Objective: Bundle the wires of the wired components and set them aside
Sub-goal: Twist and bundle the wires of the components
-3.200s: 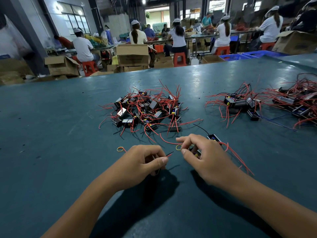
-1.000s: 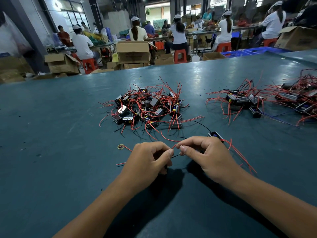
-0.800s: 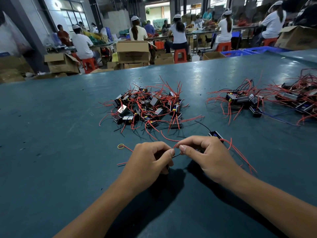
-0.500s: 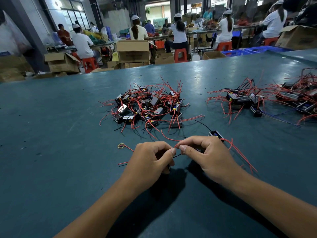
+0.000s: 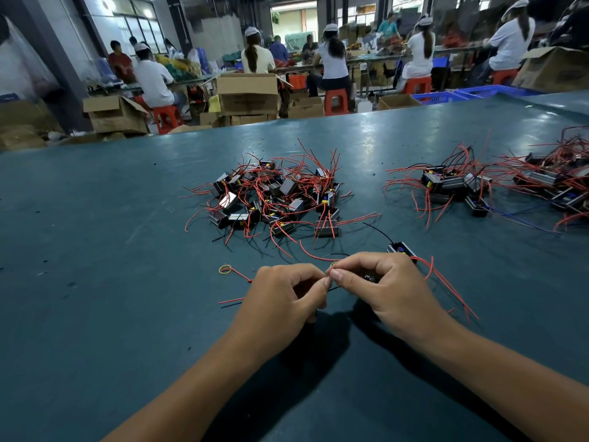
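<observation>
The left hand (image 5: 280, 301) and right hand (image 5: 387, 290) meet thumb to thumb, fingers curled, both pinching the thin red and black wires (image 5: 446, 282) of one small black component (image 5: 401, 249) that lies just beyond the right hand. A yellow rubber band (image 5: 225, 269) lies left of the left hand. Beyond both, a pile of wired components (image 5: 274, 196) sits on the teal worktop (image 5: 95, 250); more piles (image 5: 497, 186) lie far right. Seated workers and cardboard boxes (image 5: 248, 94) fill the room behind.

Both forearms are bare to the frame edge; left hand (image 5: 280, 301) and right hand (image 5: 387, 290) wear nothing, nails short.
</observation>
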A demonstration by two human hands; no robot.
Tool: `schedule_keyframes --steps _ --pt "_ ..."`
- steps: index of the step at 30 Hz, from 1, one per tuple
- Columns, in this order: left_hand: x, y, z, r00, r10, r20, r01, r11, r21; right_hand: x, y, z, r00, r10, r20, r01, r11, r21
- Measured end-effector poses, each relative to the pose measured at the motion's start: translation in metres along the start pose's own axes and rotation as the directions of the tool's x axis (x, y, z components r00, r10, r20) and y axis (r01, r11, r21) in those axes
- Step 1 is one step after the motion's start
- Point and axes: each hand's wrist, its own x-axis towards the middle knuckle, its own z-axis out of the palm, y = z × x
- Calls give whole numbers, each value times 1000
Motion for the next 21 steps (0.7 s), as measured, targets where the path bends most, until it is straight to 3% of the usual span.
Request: schedule_keyframes --steps 7,11,15,21 --pt "-1 6 0 1000 24 -8 -24 1000 14 0 0 0 1000 -10 -4 10 1000 -26" --pt "-1 13 -5 989 84 -125 -87 996 -14 -2 -5 -2 996 -84 10 84 986 -146" --pt "1 19 -10 963 215 -161 -192 970 148 -5 -13 -4 980 -192 55 200 936 -290" --pt "0 19 -11 928 330 -176 -265 913 310 -5 -20 -4 967 -236 97 255 906 -336"
